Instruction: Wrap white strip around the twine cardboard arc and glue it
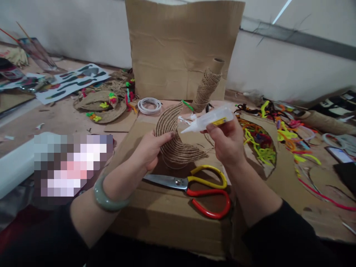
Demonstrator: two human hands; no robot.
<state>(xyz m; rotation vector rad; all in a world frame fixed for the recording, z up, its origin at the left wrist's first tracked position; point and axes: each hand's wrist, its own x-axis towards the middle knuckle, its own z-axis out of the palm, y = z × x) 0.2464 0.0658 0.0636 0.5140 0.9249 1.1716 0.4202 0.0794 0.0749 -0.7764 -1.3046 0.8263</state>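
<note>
My left hand [152,146] grips the left side of a crescent shape [178,152] covered in rows of brown twine, its thumb pressed on the front. In my right hand [226,139] is a clear glue bottle [211,119] with a yellow label. The bottle is tilted, its white nozzle pointing left and down near the crescent's inner edge; whether it touches cannot be told. Below the crescent, scissors [180,182] with one yellow and one red handle lie on the cardboard [155,218]. A twine spool [207,87] leans behind the bottle.
An upright cardboard sheet [180,48] stands at the back. Left of it are a white cord coil [149,106], twine-covered pieces [97,105] and a printed sheet [73,82]. Colourful pipe cleaners [261,152] lie at right, near a cardboard tube [319,120].
</note>
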